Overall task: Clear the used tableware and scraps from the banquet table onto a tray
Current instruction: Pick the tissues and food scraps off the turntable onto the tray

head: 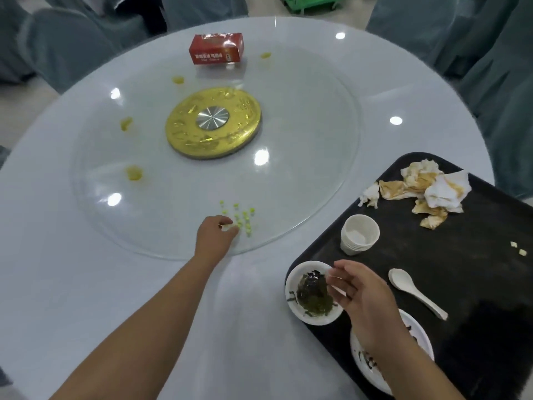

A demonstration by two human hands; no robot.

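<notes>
Where the small yellow-green food scraps [242, 216] lie scattered on the round glass turntable [302, 183], left of the black rectangular plastic tray [476, 284], the left hand [215, 236] bends its fingers onto them; whether it pinches any is unclear. The right hand [360, 295] hovers loosely spread, holding nothing, over the small white bowl of dark greens [300, 269] at the tray's near-left corner.

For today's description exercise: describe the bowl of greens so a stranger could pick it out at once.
Find the black tray at the table's right edge. On its near left corner sits a small white bowl, just left of the right hand. Unlike the flatter plate beside it, it holds a heap of dark greens.
</notes>
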